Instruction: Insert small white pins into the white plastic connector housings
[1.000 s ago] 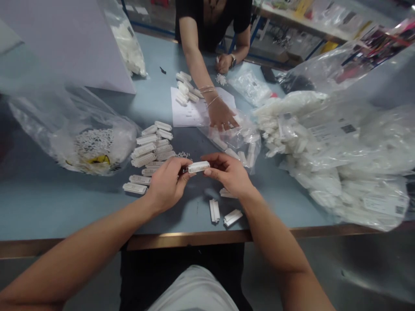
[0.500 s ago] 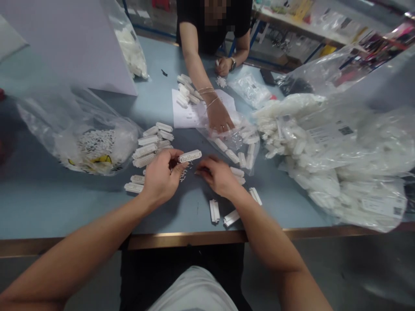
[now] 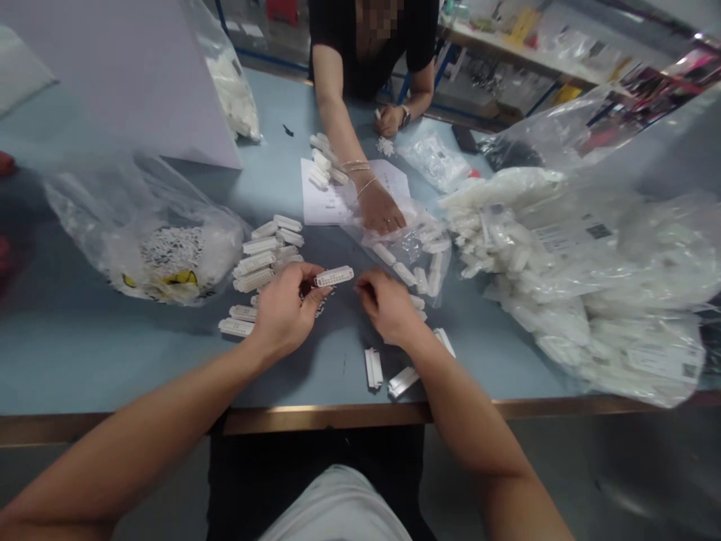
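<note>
Between the thumb and fingers of my left hand (image 3: 282, 312) is a long white plastic connector housing (image 3: 334, 277), its face with rows of small holes turned upward. My right hand (image 3: 388, 306) hovers just right of it, fingertips pinched together. Whatever those fingertips hold, if anything, is too small to make out. Tiny white pieces (image 3: 321, 308) lie on the table below the housing, partly hidden by my left hand. Several similar white housings (image 3: 260, 263) are stacked left of that hand. Near my right forearm, more lie loose, among them one upright-lying housing (image 3: 373, 369).
A clear bag of small white parts (image 3: 172, 252) stands at left. Across the table (image 3: 315, 383), a co-worker's hand (image 3: 380, 210) reaches into a clear bag of white housings (image 3: 417, 255). Large filled bags (image 3: 591, 278) crowd the right. A paper sheet (image 3: 324, 203) lies beyond my hands.
My right hand has moved a little to the right, away from the small pieces, with its fingers drawn closer together. My left hand still holds the housing in nearly the same place.
</note>
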{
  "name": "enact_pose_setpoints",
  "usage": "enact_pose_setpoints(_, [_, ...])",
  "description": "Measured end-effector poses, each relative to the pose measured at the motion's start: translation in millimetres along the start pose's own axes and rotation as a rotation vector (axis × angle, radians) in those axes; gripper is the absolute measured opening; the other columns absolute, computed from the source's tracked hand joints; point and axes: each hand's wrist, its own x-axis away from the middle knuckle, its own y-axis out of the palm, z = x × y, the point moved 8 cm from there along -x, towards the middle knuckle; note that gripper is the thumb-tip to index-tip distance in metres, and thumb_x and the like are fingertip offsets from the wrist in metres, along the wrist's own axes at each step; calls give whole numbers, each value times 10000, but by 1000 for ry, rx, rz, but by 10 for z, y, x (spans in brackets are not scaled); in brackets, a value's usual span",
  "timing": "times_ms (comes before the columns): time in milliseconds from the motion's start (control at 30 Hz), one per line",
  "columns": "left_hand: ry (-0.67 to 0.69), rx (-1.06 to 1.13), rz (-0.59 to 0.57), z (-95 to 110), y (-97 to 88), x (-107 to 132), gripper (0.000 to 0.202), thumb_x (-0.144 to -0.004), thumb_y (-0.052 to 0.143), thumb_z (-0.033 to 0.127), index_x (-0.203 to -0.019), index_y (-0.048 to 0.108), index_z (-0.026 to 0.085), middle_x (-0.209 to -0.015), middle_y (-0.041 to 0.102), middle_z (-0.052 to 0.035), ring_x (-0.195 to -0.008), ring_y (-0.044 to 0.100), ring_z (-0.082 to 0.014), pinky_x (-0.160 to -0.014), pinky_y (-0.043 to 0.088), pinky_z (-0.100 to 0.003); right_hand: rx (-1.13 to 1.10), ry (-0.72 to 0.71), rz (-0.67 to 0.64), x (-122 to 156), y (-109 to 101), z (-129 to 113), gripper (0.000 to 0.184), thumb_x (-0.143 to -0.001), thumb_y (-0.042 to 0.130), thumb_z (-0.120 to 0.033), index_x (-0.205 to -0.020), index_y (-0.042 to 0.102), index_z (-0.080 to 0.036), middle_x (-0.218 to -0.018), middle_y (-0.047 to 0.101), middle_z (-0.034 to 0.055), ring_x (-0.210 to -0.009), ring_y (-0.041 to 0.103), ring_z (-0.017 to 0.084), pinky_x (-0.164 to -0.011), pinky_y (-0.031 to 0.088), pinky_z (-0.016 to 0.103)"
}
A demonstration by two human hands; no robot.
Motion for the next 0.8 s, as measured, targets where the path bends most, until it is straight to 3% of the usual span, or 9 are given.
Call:
enact_pose_setpoints(133, [3,-9,-14,0,30,11,264,-861,615,382,-1041,673,198,-909,718,-53,-802,653,-225,-796,516,-364,-309,34,197,43,-226,78,139,-844,593,-125,-893,681,-221,-882,725,12,-819,649,174,-781,509,301])
enact_pose_setpoints(233, [13,-13,-30,4,50,18,250,-863,620,370,-1041,664,200,-899,711,-48,-802,657,-220,-798,522,-362,-438,77,255,89,-279,97,72,-857,661,-209,-893,719,-231,-882,743,0,-791,664,159,-763,529,296])
enact_pose_setpoints(333, [26,-22,-34,7,55,25,240,-870,623,355,-1050,657,200,-900,702,-43,-809,661,-215,-794,525,-354,-458,100,282,129,-293,87,65,-869,683,-254,-897,739,-234,-859,750,0,-767,671,155,-738,536,299])
enact_pose_setpoints(600, [69,-14,-34,22,75,38,227,-875,637,333,-1053,660,195,-886,700,-39,-799,659,-204,-819,536,-351,-354,-62,345,170,-378,-29,212,-868,619,-122,-932,758,-269,-909,759,-12,-846,692,153,-818,557,317])
enact_pose_setpoints(800, [84,-47,-41,30,93,46,224,-878,631,326,-1056,660,194,-894,701,-46,-793,650,-204,-797,536,-344,-427,-8,352,179,-369,5,136,-877,676,-173,-951,743,-264,-873,757,-21,-755,690,140,-701,555,280])
